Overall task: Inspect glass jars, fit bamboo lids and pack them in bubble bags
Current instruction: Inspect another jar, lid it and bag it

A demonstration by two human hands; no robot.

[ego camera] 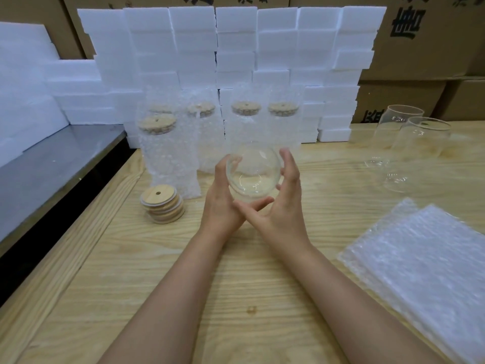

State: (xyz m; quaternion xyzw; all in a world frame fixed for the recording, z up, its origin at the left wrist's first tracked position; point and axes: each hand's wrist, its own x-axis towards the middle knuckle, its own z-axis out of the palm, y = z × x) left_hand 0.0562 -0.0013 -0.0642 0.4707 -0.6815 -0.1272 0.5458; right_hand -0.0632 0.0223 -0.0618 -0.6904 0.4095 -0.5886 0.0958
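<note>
- Above mid-table, your left hand (222, 203) grips the glass jar (252, 177); your right hand (285, 203) presses it flat-fingered, base facing you.
- Bamboo lids (162, 206) lie left, nearer your left hand.

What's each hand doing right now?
Left hand: grips the glass jar, thumb over its rim.
Right hand: open, nearly straight fingers pressed against the jar's side.
</note>
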